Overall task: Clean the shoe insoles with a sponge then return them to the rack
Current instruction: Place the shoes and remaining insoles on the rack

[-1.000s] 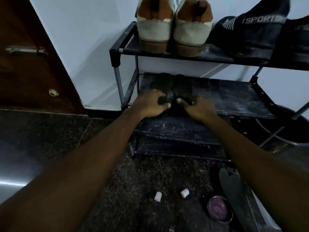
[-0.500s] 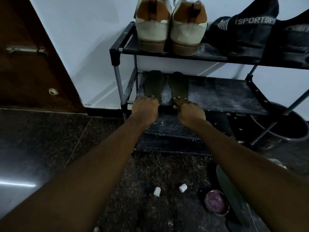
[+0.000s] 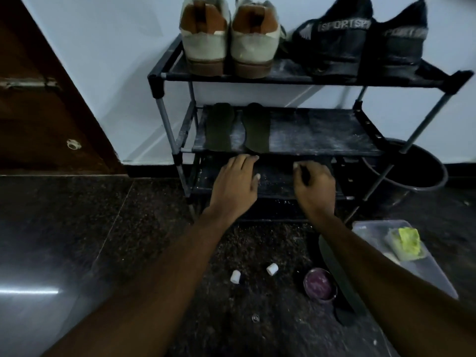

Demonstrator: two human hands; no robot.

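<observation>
clear tub (image 3: 371,231): yellow sponge (image 3: 408,240) | rack (image 3: 164,119) middle shelf: two insoles (image 3: 219,127)

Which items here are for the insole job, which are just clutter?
Job: shelved insoles, rack, yellow sponge, clear tray, floor insole (likely).
Clutter: beige sneakers, black sport shoes, purple tin, white caps, bucket.

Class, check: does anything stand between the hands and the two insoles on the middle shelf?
Nothing visible. The left hand and right hand hover at the shelf's front edge; the left insole and right insole lie uncovered.
</observation>
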